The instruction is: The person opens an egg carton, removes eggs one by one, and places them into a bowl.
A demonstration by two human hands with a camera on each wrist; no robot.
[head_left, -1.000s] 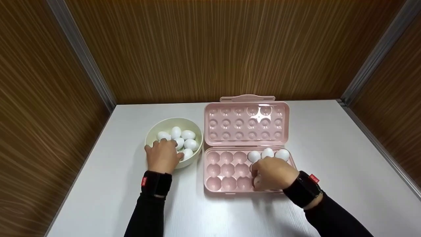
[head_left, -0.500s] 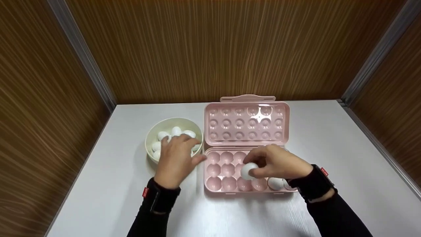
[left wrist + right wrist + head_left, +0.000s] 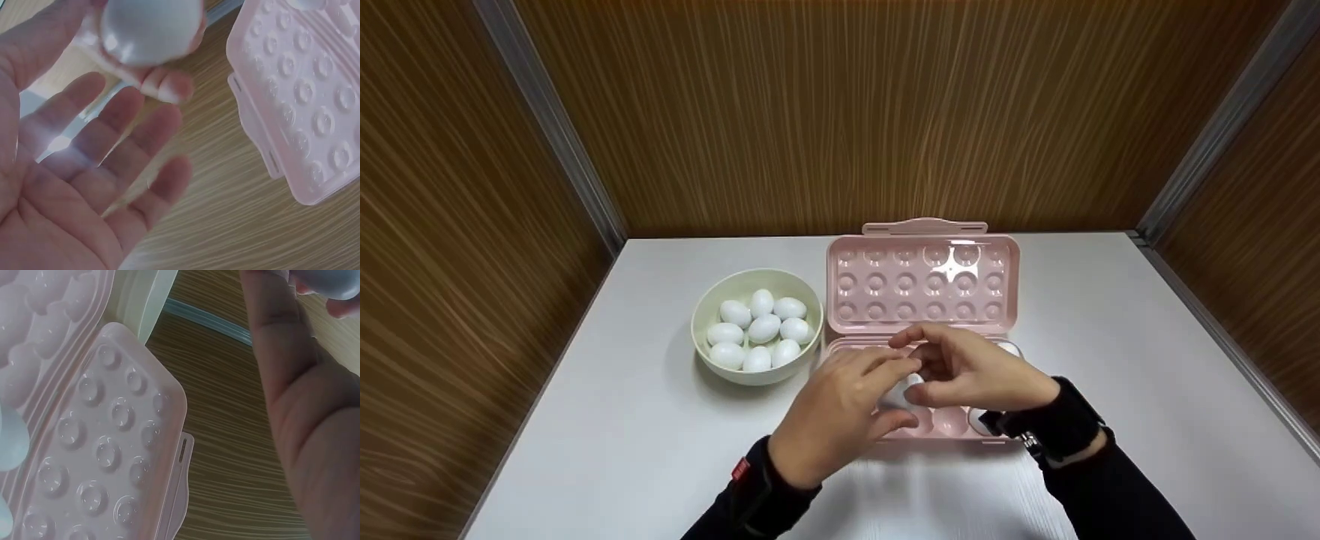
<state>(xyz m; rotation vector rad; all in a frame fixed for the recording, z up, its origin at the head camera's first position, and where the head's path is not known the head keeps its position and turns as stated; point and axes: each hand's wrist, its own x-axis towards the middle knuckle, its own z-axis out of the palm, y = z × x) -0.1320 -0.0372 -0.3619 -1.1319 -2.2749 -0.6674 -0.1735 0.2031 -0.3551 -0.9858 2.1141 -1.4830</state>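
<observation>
A white egg (image 3: 896, 395) is between both hands, above the pink egg box (image 3: 952, 424). My right hand (image 3: 979, 371) holds it in thumb and fingers. My left hand (image 3: 840, 409) reaches toward the same egg from the left, thumb and fingers spread around it. In the left wrist view, the left fingers (image 3: 121, 135) are loosely extended below the egg (image 3: 152, 28), and right-hand fingertips show behind it. Whether the left hand touches it I cannot tell. The hands hide most of the box's cups; white eggs (image 3: 1009, 349) show at its right end.
To the left of the box stands a pale green bowl (image 3: 787, 280) with several white eggs (image 3: 763, 328) in it. The box's lid (image 3: 919, 289) lies folded back behind its base. Wood-patterned panels (image 3: 840, 112) enclose the white table (image 3: 645, 450) at the back and sides.
My left hand has left the bowl and moved right, over the egg box. The right hand has lifted an egg out of the box and carried it a little to the left.
</observation>
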